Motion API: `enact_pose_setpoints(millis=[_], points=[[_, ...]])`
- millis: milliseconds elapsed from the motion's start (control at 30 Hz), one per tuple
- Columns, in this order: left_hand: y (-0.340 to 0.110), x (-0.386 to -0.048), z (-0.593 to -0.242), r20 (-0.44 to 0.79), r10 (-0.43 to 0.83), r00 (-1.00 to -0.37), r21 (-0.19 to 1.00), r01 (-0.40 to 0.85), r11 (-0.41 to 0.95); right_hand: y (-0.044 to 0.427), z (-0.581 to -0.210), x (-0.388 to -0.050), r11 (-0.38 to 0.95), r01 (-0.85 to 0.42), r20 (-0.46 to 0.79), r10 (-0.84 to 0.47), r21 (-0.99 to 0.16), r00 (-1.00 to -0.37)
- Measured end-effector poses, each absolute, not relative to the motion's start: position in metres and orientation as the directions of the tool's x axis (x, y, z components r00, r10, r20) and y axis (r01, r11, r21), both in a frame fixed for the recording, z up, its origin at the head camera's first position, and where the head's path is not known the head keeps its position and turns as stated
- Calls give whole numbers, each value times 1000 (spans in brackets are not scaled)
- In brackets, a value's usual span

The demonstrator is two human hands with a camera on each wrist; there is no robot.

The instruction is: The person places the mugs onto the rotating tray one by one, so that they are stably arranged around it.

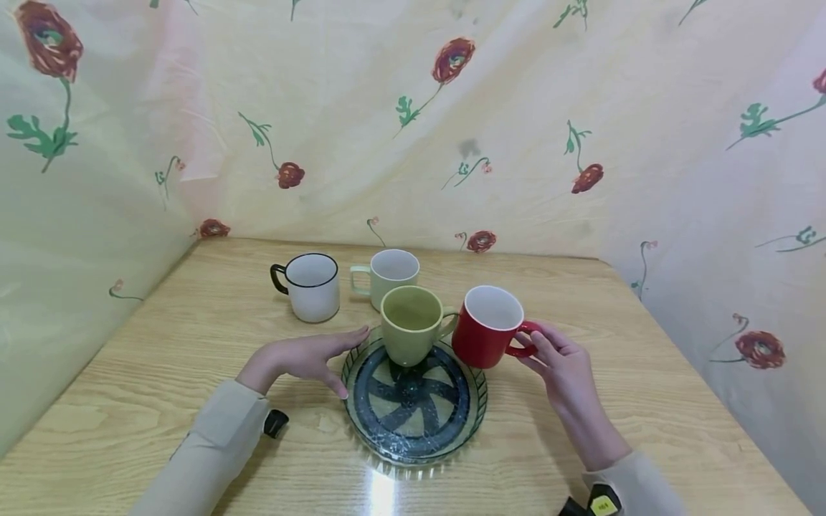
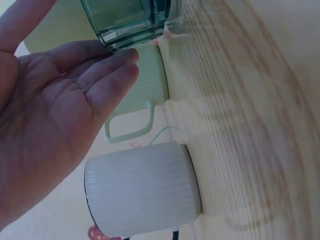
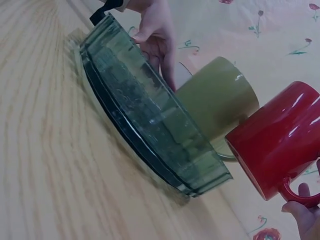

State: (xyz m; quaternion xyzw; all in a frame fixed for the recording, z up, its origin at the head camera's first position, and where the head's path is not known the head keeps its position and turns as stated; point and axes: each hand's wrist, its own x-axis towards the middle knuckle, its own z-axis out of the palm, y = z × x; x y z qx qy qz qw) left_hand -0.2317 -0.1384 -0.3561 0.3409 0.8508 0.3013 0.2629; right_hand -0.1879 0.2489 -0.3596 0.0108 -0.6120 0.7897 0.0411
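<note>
My right hand (image 1: 564, 365) grips a red mug (image 1: 485, 337) by its handle, holding it over the right edge of a round glass dish (image 1: 413, 448). In the right wrist view the mug's base is raised above the dish rim. An olive-green mug (image 1: 409, 330) sits in the back part of the dish, its handle towards the red mug. At the dish's left side, my left hand (image 1: 310, 358) rests against the rim with fingers straight and thumb spread. The left wrist view shows those fingertips (image 2: 127, 57) at the glass edge.
Behind the dish stand a white mug (image 1: 314, 294) with black rim and handle and a pale mint mug (image 1: 393, 272). The wooden table (image 1: 645, 401) meets a flowered cloth (image 1: 361, 107) at its back and sides.
</note>
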Motion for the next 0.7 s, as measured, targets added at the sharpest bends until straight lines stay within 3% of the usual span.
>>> enact_pose_setpoints(millis=[700], points=[[-139, -231, -355, -230, 745, -626, 680, 444, 583, 228, -366, -190, -192, -34, 16, 94, -981, -995]])
